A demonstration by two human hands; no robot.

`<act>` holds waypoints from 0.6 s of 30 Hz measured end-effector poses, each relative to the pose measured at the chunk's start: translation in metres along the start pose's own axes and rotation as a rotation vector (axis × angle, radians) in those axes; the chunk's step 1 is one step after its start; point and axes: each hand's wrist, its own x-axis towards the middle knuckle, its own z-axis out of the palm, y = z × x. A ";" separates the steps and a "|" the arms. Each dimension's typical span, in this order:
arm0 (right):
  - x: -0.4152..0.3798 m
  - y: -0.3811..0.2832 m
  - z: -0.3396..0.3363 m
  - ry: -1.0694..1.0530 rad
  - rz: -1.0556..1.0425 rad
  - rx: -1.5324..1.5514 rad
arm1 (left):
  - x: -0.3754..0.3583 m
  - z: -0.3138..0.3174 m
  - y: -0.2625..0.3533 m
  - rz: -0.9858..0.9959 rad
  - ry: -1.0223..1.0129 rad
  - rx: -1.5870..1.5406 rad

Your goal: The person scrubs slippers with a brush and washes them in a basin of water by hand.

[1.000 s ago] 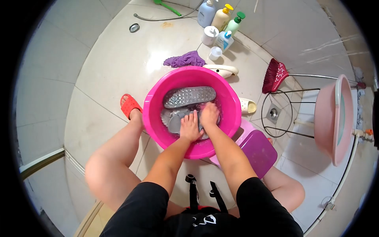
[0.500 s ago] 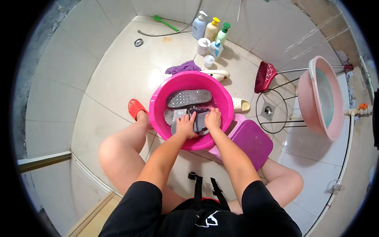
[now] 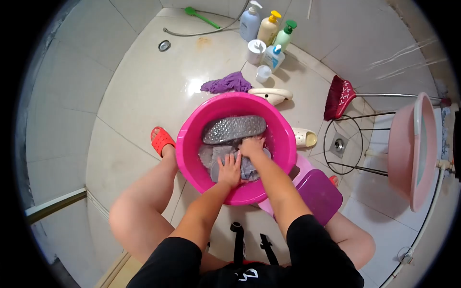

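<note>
A pink basin point(image 3: 186, 165) on the floor holds grey slippers and water. One grey slipper point(image 3: 234, 129) lies sole up along the far side, its studded bottom wet. My left hand point(image 3: 229, 171) rests with fingers stretched and slightly spread on a second grey slipper point(image 3: 214, 174) at the near side. Beside it, my right hand point(image 3: 251, 146) dips lower in the basin with its fingers curled; what they close on is hidden. A rumpled grey cloth point(image 3: 248, 170) shows under my right forearm, between the hands and the near wall.
Beyond the basin lie a purple cloth point(image 3: 226, 83) and cream clogs point(image 3: 304, 138). Several pump bottles point(image 3: 268, 29) stand at the back wall. A purple stool point(image 3: 319, 197) touches the right side. Farther right are a broom point(image 3: 339, 98), a wire stand point(image 3: 345, 169) and a pale pink basin point(image 3: 402, 144).
My right hand has moved from the slipper's right end, inward and lower into the basin. My left hand stays on the near slipper. More grey cloth shows; the view has shifted slightly.
</note>
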 end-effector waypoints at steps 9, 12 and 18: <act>-0.018 0.013 -0.016 0.145 0.167 0.059 | 0.001 0.003 0.003 0.020 0.064 0.059; -0.037 0.024 -0.039 0.181 0.000 0.028 | 0.000 -0.013 0.008 0.004 0.065 0.084; -0.088 0.043 -0.083 0.358 0.033 0.569 | -0.007 -0.073 0.016 -0.115 -0.102 -0.099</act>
